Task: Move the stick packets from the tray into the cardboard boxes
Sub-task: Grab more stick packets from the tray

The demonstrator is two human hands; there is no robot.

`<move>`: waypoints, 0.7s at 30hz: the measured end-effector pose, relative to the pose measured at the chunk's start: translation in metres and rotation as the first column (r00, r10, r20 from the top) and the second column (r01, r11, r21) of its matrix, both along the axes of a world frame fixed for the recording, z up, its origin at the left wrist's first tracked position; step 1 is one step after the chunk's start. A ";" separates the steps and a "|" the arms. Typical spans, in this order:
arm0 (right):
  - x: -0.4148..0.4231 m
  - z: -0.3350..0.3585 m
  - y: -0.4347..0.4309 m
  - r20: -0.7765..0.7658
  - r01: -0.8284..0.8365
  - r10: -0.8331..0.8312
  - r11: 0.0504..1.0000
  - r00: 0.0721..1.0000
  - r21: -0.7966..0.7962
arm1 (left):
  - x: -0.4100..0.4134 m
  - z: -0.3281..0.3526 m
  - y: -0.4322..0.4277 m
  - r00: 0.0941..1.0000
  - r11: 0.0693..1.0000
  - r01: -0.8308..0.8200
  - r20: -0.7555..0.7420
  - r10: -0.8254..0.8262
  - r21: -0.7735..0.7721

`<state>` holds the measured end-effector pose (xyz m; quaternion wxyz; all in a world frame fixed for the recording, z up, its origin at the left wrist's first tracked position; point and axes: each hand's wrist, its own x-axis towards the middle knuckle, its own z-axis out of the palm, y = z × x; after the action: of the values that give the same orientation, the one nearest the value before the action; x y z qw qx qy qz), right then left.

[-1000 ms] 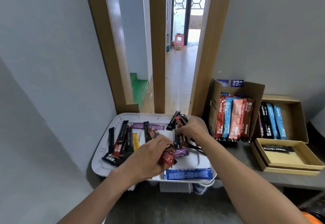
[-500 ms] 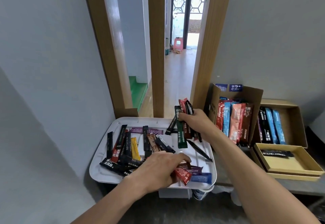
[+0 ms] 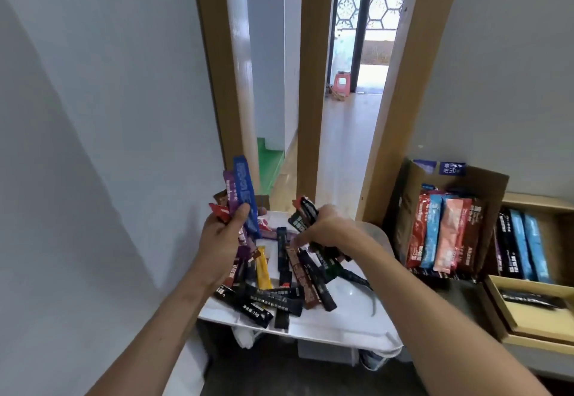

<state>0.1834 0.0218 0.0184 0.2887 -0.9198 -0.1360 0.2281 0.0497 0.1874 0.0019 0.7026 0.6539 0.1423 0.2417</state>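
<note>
Above the white tray (image 3: 341, 318), left hand (image 3: 222, 237) has risen gripping fanned packets (image 3: 245, 190); right hand (image 3: 326, 228) still clutches a dark bundle (image 3: 306, 212).

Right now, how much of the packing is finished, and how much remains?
Done: the upright cardboard box and the box beside it hold rows of packets; the flat box holds one black packet. In hand: the left hand grips a bunch with a blue packet, the right hand grips dark packets. Left: many loose packets lie on the tray.
</note>
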 end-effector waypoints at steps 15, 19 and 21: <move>-0.015 -0.031 0.004 -0.003 0.067 -0.068 0.990 0.998 -0.124 | 0.017 -0.012 0.028 0.982 0.986 -0.065 -0.166 0.091 0.156; 0.005 -0.012 -0.003 -0.091 0.175 -0.164 0.975 0.982 0.136 | 0.017 -0.014 0.032 0.967 0.969 -0.113 -0.200 0.159 0.221; 0.017 -0.004 0.001 -0.034 0.176 -0.172 0.970 0.984 0.169 | 0.018 -0.013 0.031 0.957 0.948 -0.082 -0.241 0.161 0.308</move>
<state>0.2001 0.0228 0.0142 0.3870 -0.8977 -0.0711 0.1984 0.0675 0.2188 -0.0109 0.5558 0.7674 0.2369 0.2147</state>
